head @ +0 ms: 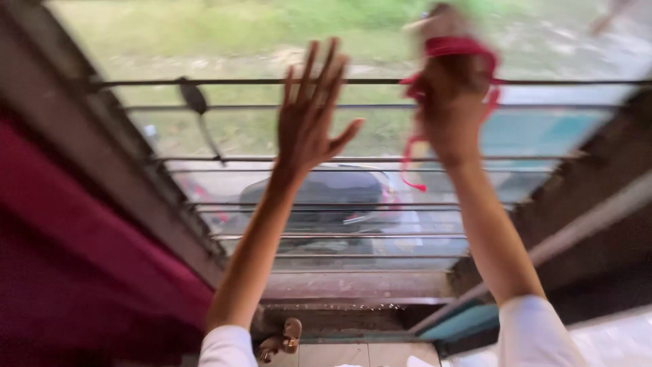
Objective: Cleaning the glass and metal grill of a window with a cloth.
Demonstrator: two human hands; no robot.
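Observation:
My left hand [309, 115] is raised in front of a barred window [238, 82], fingers spread and holding nothing. My right hand [451, 102] is lifted higher to the right, closed around a red cloth [454, 46] whose thin red strips [409, 160] dangle below the wrist. Both hands are blurred by motion. Horizontal metal bars run behind both hands.
A dark red curtain [75, 258] hangs at the left. The window frame [360, 289] and sill lie below. Outside, a parked scooter [319, 197] stands beneath grass and bare ground. A latch handle [193, 98] hangs on a bar at upper left. Sandals [282, 340] lie on the floor.

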